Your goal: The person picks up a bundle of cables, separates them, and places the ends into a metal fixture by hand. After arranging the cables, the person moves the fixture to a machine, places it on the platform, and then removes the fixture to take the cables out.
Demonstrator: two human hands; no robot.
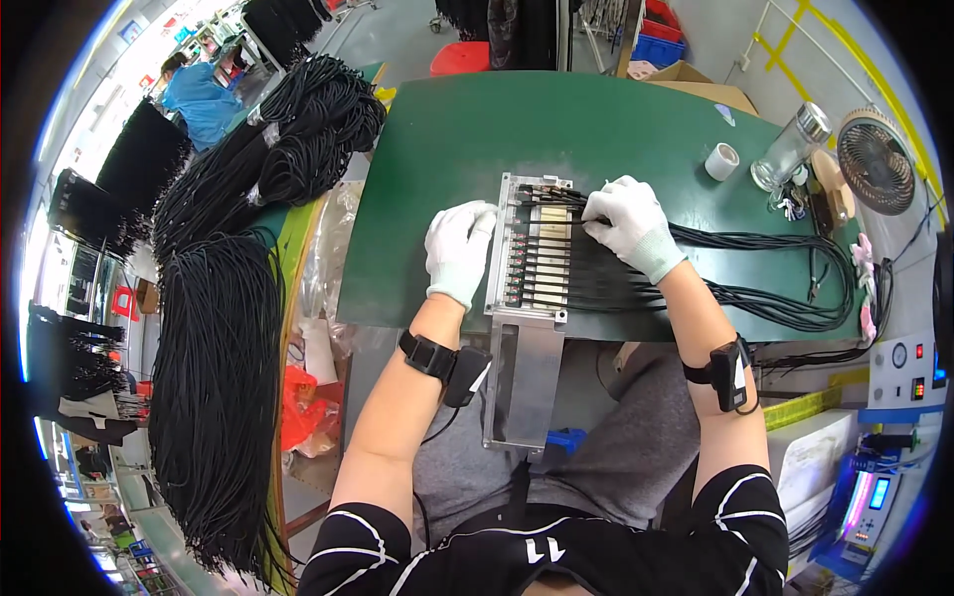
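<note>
A silvery metal fixture [497, 288] stands at the near edge of the green table, with black cable ends lying side by side in its slots. My left hand [460, 250], in a white glove, has its fingers bent and closed against the fixture's left edge. White-gloved too, my right hand [628, 223] pinches a black cable [579, 223] just right of the upper slots. The fingertips hide part of that cable. From the fixture, a bundle of black cables [765, 239] runs right under my right wrist and loops back near the table's right end.
Thick bundles of black cables [214, 368] hang over a bench at left. On the green table [447, 119] stand a white tape roll [722, 162], a glass bottle [790, 149] and a small fan [874, 161]. A control box [906, 372] is at right. A person in blue [202, 102] sits far left.
</note>
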